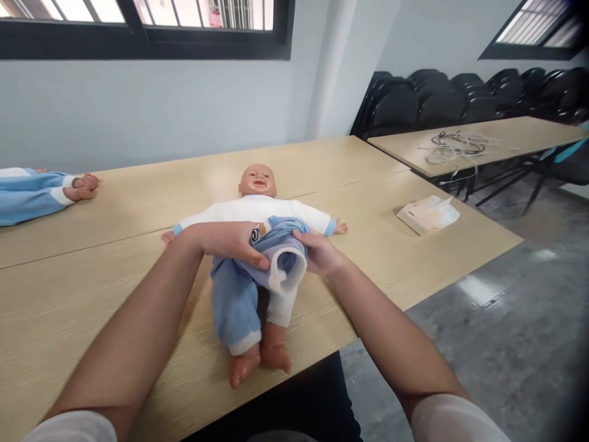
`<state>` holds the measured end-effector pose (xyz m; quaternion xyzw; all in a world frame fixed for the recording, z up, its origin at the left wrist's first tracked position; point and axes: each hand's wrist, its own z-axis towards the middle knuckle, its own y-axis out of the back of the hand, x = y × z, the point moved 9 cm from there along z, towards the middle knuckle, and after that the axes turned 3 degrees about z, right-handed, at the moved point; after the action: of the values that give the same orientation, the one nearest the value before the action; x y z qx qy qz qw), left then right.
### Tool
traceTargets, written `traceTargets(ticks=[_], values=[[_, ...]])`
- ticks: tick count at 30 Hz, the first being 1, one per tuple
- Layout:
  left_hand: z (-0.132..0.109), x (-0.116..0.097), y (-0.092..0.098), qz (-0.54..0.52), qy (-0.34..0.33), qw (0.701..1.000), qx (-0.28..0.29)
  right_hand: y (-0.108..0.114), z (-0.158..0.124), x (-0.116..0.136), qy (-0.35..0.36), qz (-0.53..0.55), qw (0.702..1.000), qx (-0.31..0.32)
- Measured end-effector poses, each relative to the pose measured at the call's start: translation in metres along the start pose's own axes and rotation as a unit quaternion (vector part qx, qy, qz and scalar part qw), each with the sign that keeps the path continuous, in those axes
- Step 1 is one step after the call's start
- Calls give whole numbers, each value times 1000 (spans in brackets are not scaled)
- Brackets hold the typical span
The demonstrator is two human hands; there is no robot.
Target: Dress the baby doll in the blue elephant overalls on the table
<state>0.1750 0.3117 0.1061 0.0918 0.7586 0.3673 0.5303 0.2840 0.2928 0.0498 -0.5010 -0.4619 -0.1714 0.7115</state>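
Observation:
A baby doll (258,182) lies on its back on the table, head away from me, arms spread, in a white top with blue cuffs. Blue pants (234,304) cover its leg on the left side of the picture. The other leg shows a white underlayer and a bare foot. My left hand (239,245) is closed on the bunched blue cloth at the doll's middle, thumb on top. On the other side my right hand (319,250) pinches the same cloth. Between them the loose pant leg's white cuff (294,270) faces me as an open ring.
Another doll in blue pants (41,193) lies at the table's left end, only its legs in view. A tissue box (427,215) sits on the right. Cables (458,147) lie tangled on a farther table, with stacked black chairs (414,101) behind.

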Motion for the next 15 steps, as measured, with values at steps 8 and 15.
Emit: traceTargets(ticks=[8,15], values=[[-6,14,11,-15,5,1000,15,-20,-6,-6,-62,-195,971,122],[-14,12,1,-232,-17,972,-25,0,-2,9,-30,-294,955,18]])
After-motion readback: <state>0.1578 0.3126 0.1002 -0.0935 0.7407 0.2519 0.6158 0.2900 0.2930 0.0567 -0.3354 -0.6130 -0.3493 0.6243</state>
